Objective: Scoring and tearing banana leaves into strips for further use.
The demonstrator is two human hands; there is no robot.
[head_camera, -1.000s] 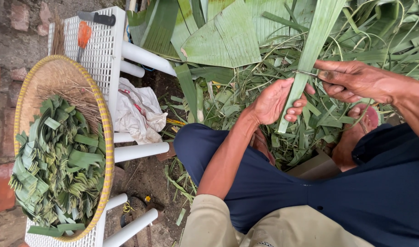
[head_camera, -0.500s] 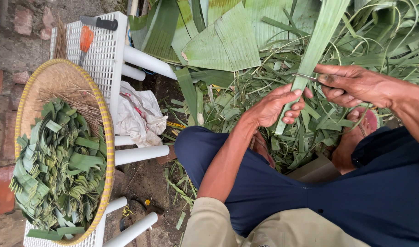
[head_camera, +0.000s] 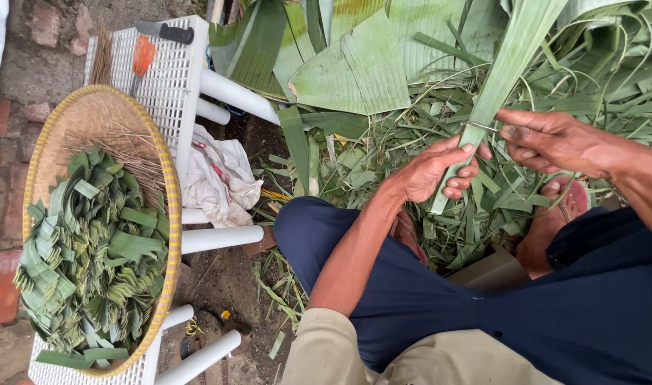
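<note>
The left hand [head_camera: 429,171] is gripping the lower end of a long green leaf strip [head_camera: 500,78], fingers curled around it, while the right hand [head_camera: 554,139] is pinching a thin sliver [head_camera: 480,126] against the strip just beside the left fingertips. The strip is rising from between both hands toward the heap of cut leaves [head_camera: 383,64] beyond them. The risk, as I judge it, is that the strip is splitting along its grain if the sliver is pushed crookedly, or the point is pricking the left fingers lying so near. Both wrists are bending inward, forearms converging above the knees. Well off to the left hand's side, a woven basket [head_camera: 171,185] is holding folded leaf pieces [head_camera: 91,249].
</note>
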